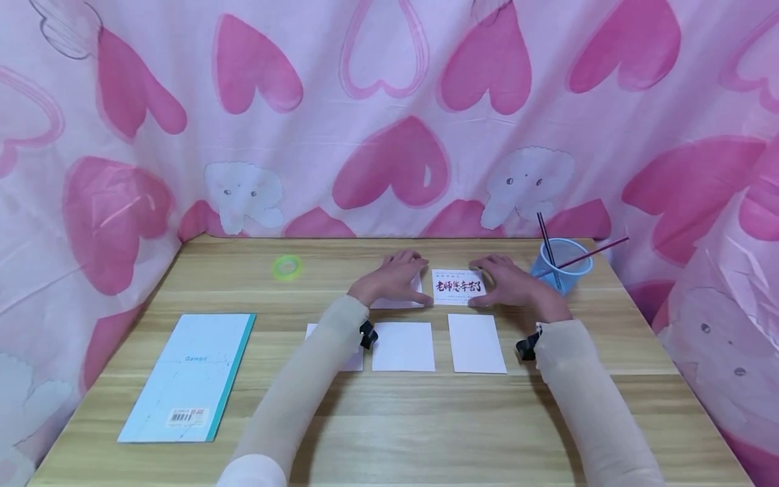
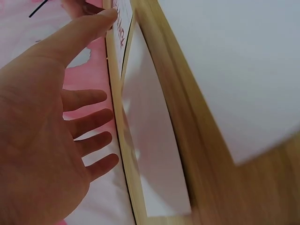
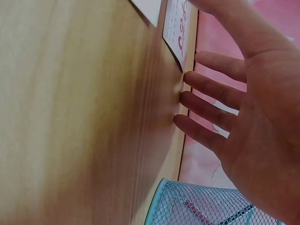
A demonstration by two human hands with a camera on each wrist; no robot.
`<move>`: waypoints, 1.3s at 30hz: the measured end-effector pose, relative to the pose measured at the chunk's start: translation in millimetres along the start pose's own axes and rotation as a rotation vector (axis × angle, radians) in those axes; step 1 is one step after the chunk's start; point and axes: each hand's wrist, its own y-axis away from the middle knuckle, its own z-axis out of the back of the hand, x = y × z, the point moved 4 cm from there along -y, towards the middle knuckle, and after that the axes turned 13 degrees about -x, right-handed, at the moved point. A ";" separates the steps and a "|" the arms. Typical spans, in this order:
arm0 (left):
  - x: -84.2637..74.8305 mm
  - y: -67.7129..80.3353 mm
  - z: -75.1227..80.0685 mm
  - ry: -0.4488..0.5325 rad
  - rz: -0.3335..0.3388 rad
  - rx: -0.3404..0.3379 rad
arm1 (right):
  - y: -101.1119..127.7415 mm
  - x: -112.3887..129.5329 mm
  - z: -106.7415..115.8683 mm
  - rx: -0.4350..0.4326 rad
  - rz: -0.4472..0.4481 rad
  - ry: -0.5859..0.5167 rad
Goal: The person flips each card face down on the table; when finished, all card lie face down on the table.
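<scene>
A card printed with red Chinese characters (image 1: pixel 459 287) lies at the back middle of the table. My right hand (image 1: pixel 508 284) is at its right edge, with the thumb by the near corner and the fingers spread by the far corner. To the left of it is a blank white card (image 2: pixel 150 136), partly covered in the head view by my left hand (image 1: pixel 395 279). Seen from the left wrist, that hand's fingers are spread and relaxed, the thumb reaching toward the printed card. Whether either hand touches a card is hard to tell.
In front lie three more white cards, including a middle one (image 1: pixel 404 346) and a right one (image 1: pixel 477 343). A blue mesh pen cup (image 1: pixel 566 267) holding thin sticks stands back right. A pale blue notebook (image 1: pixel 189 375) lies left, and a green tape roll (image 1: pixel 287 267) behind it.
</scene>
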 end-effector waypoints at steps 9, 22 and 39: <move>-5.9 -10.3 -6.3 -0.064 -0.026 0.030 | -0.6 -1.2 -1.8 -0.007 -0.002 0.036; -16.6 -21.3 -2.5 -0.109 -0.045 0.040 | -1.9 -5.7 -2.6 -0.031 0.009 0.035; -19.1 -28.8 -11.1 -0.122 -0.032 0.029 | -2.8 -13.9 -3.6 -0.034 0.014 -0.011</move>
